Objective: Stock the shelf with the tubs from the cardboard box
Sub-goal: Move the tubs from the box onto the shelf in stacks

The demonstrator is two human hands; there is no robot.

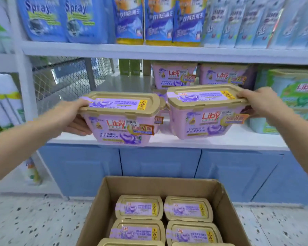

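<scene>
Gripping one pink tub each, both hands are raised at the front edge of the shelf (167, 139). The left hand (73, 116) clasps the left end of the left tub (121, 119), thumb on its gold lid and fingers under the rim; the right hand (260, 102) clasps the right end of the right tub (206, 112) the same way. The two tubs sit side by side between the hands, lids nearly touching, the right one a little higher.

Beyond the right hand, two more pink tubs (174, 75) stand at the back of the shelf, and a green tub (295, 89) stands just past its knuckles. Beyond the left hand the shelf is bare back to a wire mesh (64, 79). Above both hands hang blue pouches (78, 18). Below and between the hands, the open box (103, 206) on the floor holds more gold-lidded tubs.
</scene>
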